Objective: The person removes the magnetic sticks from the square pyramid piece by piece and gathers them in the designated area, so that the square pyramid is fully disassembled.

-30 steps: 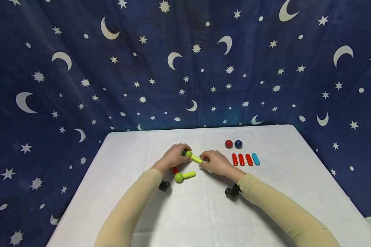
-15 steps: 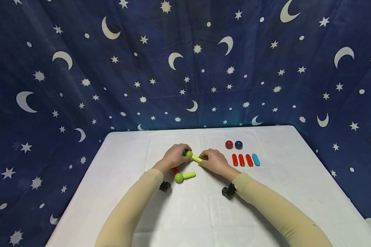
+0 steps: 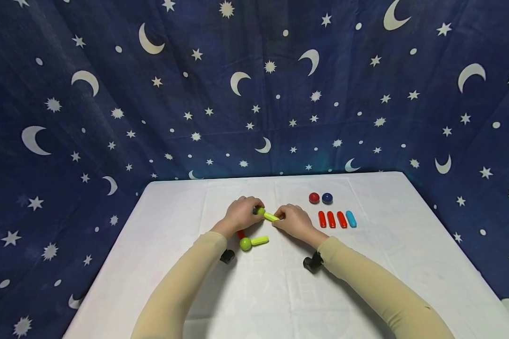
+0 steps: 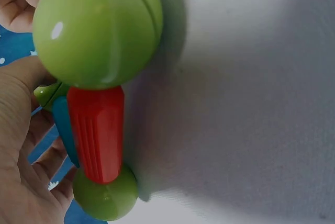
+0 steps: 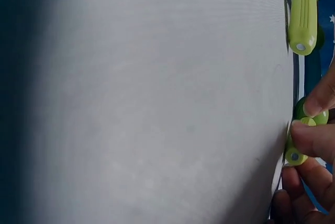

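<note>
In the head view my left hand (image 3: 241, 214) holds a green ball (image 3: 261, 211), which joins a yellow-green stick (image 3: 271, 217). My right hand (image 3: 294, 221) pinches the other end of that stick between thumb and fingers. Nearer to me, another green ball (image 3: 245, 244) bears a second yellow-green stick (image 3: 260, 240) with a free end, and a red stick (image 3: 241, 234) that runs under the left hand. In the left wrist view the red stick (image 4: 97, 135) links two green balls, and a blue stick (image 4: 63, 130) shows behind it. A silvery disc tips the free stick (image 5: 302, 22) in the right wrist view.
To the right on the white table (image 3: 254, 296) lie several sticks in a row, red ones (image 3: 331, 219) and a blue one (image 3: 350, 219). Behind them sit a red ball (image 3: 314, 197) and a dark blue ball (image 3: 327, 198). A starry blue cloth (image 3: 280, 117) hangs behind.
My right hand has moved slightly left, its fingers closing in on the stick's end. The left hand's grip has shifted slightly over the green ball. The other pieces have stayed put.
</note>
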Demonstrator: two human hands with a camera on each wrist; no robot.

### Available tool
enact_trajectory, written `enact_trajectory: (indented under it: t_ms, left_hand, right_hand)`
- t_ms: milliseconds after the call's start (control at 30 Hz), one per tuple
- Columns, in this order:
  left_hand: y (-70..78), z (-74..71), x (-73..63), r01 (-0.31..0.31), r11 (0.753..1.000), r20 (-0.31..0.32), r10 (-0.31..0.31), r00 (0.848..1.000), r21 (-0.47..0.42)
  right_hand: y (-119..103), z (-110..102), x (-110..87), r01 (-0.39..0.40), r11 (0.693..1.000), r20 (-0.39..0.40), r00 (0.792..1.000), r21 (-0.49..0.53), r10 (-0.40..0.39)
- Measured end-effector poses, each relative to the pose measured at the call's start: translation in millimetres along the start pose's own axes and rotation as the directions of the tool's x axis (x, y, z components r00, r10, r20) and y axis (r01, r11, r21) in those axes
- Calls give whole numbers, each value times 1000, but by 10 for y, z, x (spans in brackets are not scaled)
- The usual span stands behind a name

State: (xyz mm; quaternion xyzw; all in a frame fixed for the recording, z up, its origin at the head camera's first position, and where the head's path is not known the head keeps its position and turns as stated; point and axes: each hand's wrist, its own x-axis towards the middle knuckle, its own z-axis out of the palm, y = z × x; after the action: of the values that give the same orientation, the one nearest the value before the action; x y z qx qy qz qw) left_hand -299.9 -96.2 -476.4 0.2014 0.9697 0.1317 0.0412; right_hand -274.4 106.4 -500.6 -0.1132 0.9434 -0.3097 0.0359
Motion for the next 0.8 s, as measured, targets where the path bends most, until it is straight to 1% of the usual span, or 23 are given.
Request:
enact_trajectory:
  t_ms: [133,267,400,500,600,800]
  left_hand:
    - [6,-10,11,8,1000,-2,-8,1000,-6]
    - [-4,-25,13,19,999,7,-19,1000,-37]
    - [-16,-29,15,31,998,17,-30,999,-60]
    - [-21,-26,15,32,997,21,-31,999,-66]
    - [-19,-27,11,30,996,20,-29,999,-78]
    - [-19,-22,0,25,995,26,-22,999,-100]
  right_hand:
    - [-4,-28,6,-11,1000,23,1000,6,11]
    - [4,-80,-1,-38,998,51,998,59,35]
    - [22,-173,-51,-61,993,60,997,105,55]
    - [50,-292,-120,-72,987,50,997,144,66]
    - [103,-454,-206,-78,980,22,997,182,75]
    - [325,-795,-371,-71,966,-19,997,247,78]
